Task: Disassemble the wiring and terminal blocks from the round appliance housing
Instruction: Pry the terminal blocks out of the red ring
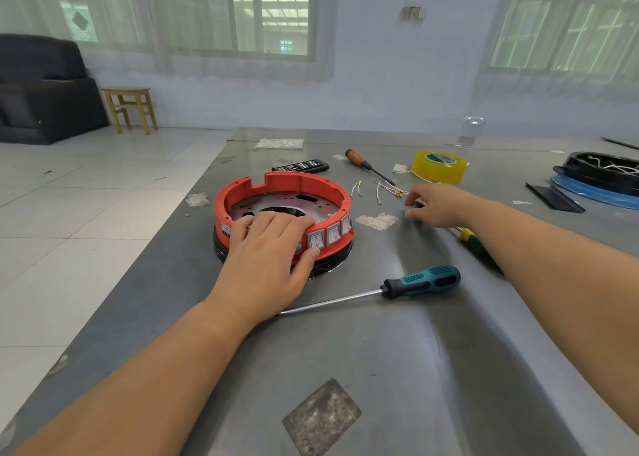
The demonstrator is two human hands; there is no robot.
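1. The red round housing sits left of centre on the grey table. The left hand grips its near rim, fingers curled over the wall and thumb pressed beside the white rocker switches.
2. A teal-handled screwdriver lies just in front of the housing, its shaft running under the left wrist. Loose wires lie scattered right of the housing, near a wooden-handled screwdriver and a yellow tape roll.
3. The right hand rests low on the table by the wires, fingers curled downward; whether it pinches anything I cannot tell.
4. The right forearm hides most of a yellow-green tool.
5. The table's left edge runs close to the housing; open surface lies toward the viewer.
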